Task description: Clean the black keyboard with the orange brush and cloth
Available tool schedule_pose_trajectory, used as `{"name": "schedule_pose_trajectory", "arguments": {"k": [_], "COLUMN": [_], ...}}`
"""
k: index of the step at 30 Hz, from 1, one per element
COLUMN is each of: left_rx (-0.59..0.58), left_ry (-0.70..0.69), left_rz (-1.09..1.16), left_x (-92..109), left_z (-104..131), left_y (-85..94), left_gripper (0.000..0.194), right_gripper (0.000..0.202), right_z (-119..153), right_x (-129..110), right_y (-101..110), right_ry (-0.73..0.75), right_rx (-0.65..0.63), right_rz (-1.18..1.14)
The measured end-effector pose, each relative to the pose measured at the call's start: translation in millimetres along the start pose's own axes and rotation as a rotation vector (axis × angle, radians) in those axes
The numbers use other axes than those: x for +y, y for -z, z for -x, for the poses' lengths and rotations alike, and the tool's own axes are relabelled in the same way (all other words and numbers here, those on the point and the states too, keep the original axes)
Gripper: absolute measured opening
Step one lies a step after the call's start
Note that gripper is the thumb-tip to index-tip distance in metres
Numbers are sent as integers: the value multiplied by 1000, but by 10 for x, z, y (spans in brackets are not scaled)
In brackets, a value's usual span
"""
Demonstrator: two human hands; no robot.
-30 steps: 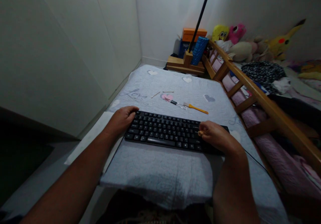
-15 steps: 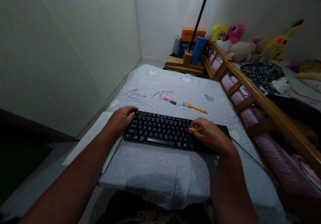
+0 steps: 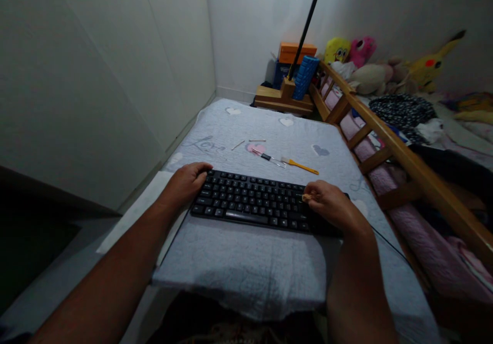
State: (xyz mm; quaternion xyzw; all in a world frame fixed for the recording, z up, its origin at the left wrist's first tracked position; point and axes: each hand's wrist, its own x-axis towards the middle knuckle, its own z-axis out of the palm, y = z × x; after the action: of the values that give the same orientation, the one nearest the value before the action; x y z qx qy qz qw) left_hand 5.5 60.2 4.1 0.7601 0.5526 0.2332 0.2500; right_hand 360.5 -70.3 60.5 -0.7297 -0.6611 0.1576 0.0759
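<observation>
- On my feed, the left hand [image 3: 188, 179] grips the computer keyboard [image 3: 246, 200] by its left end, probably to stop it sliding.
- The keyboard lies flat on the quilted cover [image 3: 239, 256], which likely cushions it.
- The right hand [image 3: 327, 203] pinches a tan wad [image 3: 306, 197] over the right-side keys, I judge for fingertip control.
- The yellow brush [image 3: 303, 167] lies beyond, probably for easy reach.

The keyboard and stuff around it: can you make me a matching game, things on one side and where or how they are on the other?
1. keyboard
2. left hand
3. right hand
4. brush

A. yellow-handled
B. pinching a small tan thing
C. mostly black
D. at the keyboard's left end

Pairs: 1-C, 2-D, 3-B, 4-A
</observation>
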Motion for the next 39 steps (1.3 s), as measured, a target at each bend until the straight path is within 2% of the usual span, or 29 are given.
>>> {"name": "schedule_pose_trajectory", "arguments": {"k": [4, 6, 13, 18, 26, 29, 35, 39], "left_rx": [1, 1, -3, 3, 5, 5, 2, 1], "left_ry": [-8, -8, -12, -18, -9, -13, -20, -19], "left_rz": [1, -2, -3, -5, -5, -2, -3, -10], "left_x": [2, -7, -38, -33, -30, -25, -30, -35], "left_z": [-3, -9, -22, -19, -21, -19, -15, -19], "left_y": [5, 1, -10, -3, -4, -3, 0, -3], "left_gripper": [47, 46, 47, 47, 46, 45, 46, 47], "right_gripper": [14, 14, 11, 11, 11, 13, 16, 16], "right_z": [-56, -78, -32, 42, 111, 81, -81, -133], "right_x": [-32, -38, 21, -13, -7, -4, -35, -26], "right_y": [-50, -77, -62, 13, 32, 26, -87, -162], "right_ry": [55, 70, 44, 31, 89, 101, 50, 67], "right_rx": [122, 129, -3, -155, -274, -224, 88, 115], "right_rz": [-30, -32, -76, -109, -226, -221, -160, -143]}}
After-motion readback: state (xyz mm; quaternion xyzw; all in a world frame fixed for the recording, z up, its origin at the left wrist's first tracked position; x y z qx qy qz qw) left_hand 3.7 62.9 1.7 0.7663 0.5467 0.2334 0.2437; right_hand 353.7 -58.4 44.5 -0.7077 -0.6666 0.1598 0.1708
